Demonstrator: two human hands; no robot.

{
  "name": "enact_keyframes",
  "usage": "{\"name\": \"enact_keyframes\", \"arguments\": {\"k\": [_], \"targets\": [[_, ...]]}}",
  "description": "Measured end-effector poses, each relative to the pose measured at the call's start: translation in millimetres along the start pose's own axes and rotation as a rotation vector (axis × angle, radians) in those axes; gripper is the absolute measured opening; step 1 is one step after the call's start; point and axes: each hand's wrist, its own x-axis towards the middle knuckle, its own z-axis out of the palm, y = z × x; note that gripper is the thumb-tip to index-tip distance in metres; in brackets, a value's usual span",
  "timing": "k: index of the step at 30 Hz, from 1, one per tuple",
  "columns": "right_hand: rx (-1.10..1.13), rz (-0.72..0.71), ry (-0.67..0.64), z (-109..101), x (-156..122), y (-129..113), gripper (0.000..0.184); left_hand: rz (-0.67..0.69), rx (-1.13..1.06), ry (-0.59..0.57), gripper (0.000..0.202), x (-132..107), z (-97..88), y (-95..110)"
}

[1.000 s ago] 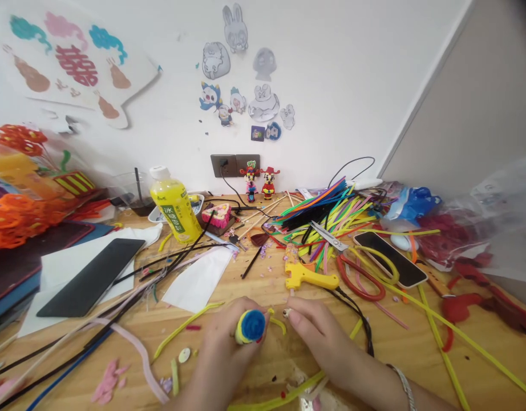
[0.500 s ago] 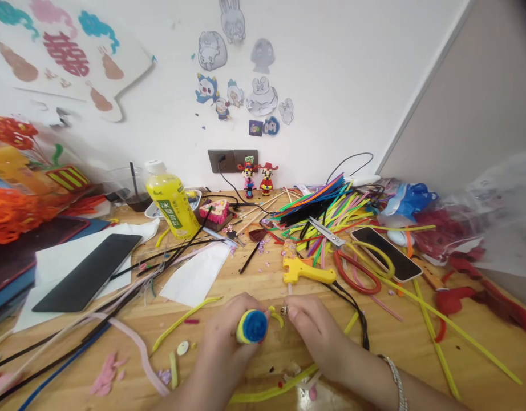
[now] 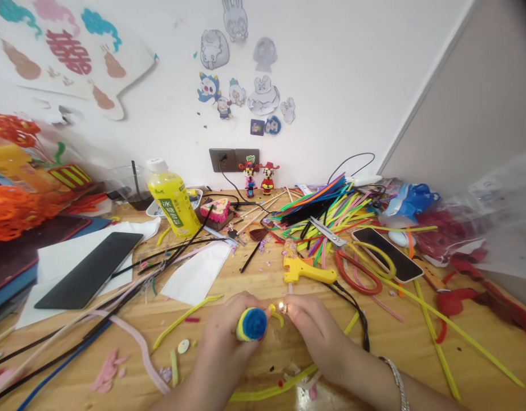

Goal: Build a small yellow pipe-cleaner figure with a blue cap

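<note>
My left hand grips a tight roll of blue and yellow pipe cleaner at the front of the wooden table. A short yellow pipe cleaner end curls out beside the roll. My right hand pinches a small lighter, mostly hidden by the fingers, and its tiny flame burns just right of that yellow end. A yellow glue gun lies beyond my right hand, not touching it.
Loose pipe cleaners and black sticks cover the table. Scissors, a phone, a black tablet and a yellow drink bottle stand around. Orange pipe-cleaner flowers lie left, plastic bags right.
A small flame now shows at the tip of the lighter in my right hand. My hands have stayed close to where they were, and the view has shifted slightly.
</note>
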Motion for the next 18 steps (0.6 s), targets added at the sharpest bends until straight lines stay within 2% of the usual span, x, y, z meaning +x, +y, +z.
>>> {"name": "enact_keyframes", "arguments": {"k": [7,18], "targets": [[-0.012,-0.013,-0.008,0.4,-0.7,-0.9,0.036,0.016,-0.004,0.006,0.009,-0.4,-0.1,1.9],[-0.006,-0.015,0.015,0.6,-1.9,1.8,0.036,-0.03,-0.033,0.006,0.01,-0.3,-0.5,3.1]]}}
